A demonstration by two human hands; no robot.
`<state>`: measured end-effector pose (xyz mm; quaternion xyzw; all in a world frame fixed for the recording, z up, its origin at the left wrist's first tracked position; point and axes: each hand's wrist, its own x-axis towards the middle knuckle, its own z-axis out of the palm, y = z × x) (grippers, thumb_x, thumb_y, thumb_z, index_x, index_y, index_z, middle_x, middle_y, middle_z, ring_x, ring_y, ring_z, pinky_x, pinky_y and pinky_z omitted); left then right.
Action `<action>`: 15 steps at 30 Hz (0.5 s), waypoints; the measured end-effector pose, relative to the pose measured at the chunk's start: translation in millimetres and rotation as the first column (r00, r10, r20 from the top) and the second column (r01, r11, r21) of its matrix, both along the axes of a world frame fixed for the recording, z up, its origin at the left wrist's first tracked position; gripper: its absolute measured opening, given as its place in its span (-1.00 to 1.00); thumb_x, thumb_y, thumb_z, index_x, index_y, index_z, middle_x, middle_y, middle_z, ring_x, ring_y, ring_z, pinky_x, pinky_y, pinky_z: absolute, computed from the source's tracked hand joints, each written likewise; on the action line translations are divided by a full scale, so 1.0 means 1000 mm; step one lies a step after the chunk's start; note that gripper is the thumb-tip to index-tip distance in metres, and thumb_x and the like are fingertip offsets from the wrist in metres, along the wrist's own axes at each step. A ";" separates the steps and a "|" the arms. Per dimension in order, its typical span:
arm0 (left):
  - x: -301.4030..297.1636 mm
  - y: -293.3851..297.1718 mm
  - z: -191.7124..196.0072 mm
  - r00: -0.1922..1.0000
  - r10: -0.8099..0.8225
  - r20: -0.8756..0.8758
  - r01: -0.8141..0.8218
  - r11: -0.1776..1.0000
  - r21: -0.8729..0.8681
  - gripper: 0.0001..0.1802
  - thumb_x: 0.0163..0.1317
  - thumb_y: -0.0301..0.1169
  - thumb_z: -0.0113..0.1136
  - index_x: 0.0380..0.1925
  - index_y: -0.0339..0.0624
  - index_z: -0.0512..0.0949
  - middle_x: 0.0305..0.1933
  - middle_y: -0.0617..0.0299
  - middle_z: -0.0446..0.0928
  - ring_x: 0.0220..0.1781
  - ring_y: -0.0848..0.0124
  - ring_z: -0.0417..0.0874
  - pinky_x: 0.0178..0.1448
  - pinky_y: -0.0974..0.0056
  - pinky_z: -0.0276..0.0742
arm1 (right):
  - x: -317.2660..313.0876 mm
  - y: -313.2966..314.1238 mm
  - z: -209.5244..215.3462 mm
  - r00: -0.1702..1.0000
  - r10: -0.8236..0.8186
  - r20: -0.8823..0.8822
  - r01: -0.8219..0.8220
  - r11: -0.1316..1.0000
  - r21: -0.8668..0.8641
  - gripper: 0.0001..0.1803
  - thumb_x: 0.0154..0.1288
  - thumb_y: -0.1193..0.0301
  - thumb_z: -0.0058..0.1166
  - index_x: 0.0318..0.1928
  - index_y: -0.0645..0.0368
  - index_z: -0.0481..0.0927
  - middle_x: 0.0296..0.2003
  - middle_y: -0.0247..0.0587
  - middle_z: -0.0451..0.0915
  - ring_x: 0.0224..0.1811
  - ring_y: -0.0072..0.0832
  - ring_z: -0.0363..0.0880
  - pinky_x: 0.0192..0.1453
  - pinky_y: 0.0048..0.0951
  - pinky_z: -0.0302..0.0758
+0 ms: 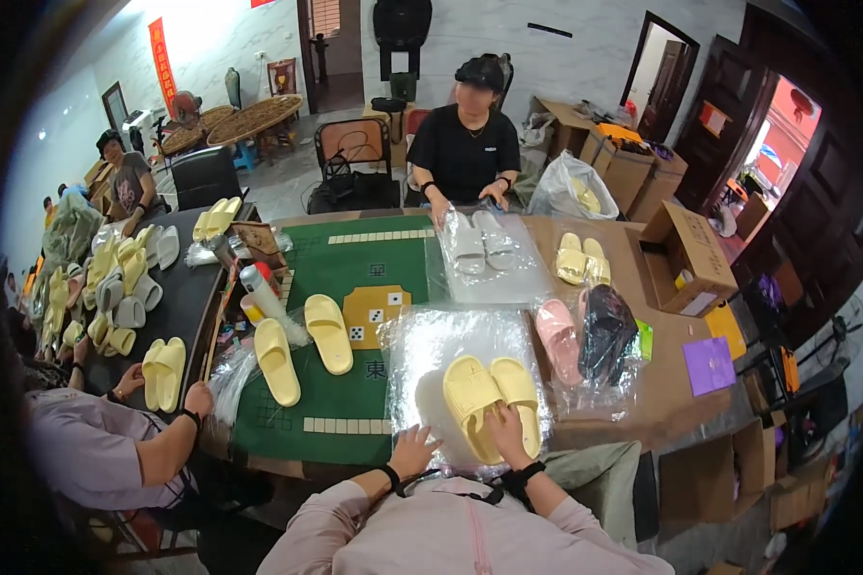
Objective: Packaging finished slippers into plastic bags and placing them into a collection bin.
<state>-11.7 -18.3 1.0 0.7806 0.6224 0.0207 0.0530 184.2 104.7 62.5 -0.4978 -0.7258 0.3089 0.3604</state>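
A pair of yellow slide slippers [472,393] lies side by side on a stack of clear plastic bags [417,350] in front of me. My right hand [510,433] grips the pair where the two slippers meet, its fingertips partly hidden. On the near left of the bags rests my left hand [412,452], fingers stretched out and holding nothing. Two more yellow slippers, one [277,362] farther left and one [329,333] closer, lie apart on the green mat [355,278].
Pink slippers [558,340] and a dark bagged item [608,331] lie to the right. Across the table a person [463,144] handles bagged grey slippers [481,241]. At left, another person [115,436] sits by a table piled with slippers. An open carton [686,259] stands at right.
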 end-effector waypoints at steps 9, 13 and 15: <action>-0.002 0.006 -0.003 0.969 0.069 0.238 -0.071 0.997 0.002 -0.65 0.16 -0.25 -0.02 -0.04 -0.01 0.48 0.15 -0.04 0.27 0.19 -0.04 0.24 0.21 -0.02 0.20 | -0.004 -0.008 0.002 0.997 0.001 -0.078 -0.003 0.999 -0.035 -0.59 0.07 0.37 0.09 -0.12 0.43 0.48 -0.25 0.05 0.41 -0.14 -0.10 0.42 -0.07 -0.31 0.36; -0.004 0.005 -0.002 0.937 0.110 0.332 -0.120 0.993 0.009 -0.71 0.12 -0.27 0.00 -0.19 -0.08 0.55 0.07 -0.02 0.35 0.13 0.06 0.31 0.17 0.06 0.26 | -0.002 -0.010 0.007 0.998 0.016 -0.058 -0.020 0.998 -0.067 -0.58 0.09 0.37 0.07 -0.10 0.45 0.46 -0.25 0.03 0.40 -0.15 -0.12 0.41 -0.08 -0.33 0.35; -0.007 0.007 -0.006 0.929 0.123 0.349 -0.132 0.991 0.002 -0.74 0.10 -0.28 0.02 -0.26 -0.10 0.58 0.03 0.00 0.38 0.09 0.09 0.35 0.14 0.09 0.29 | -0.002 -0.010 0.006 0.998 0.017 -0.068 -0.021 0.998 -0.052 -0.58 0.09 0.37 0.07 -0.09 0.45 0.45 -0.26 0.02 0.40 -0.17 -0.14 0.41 -0.09 -0.35 0.35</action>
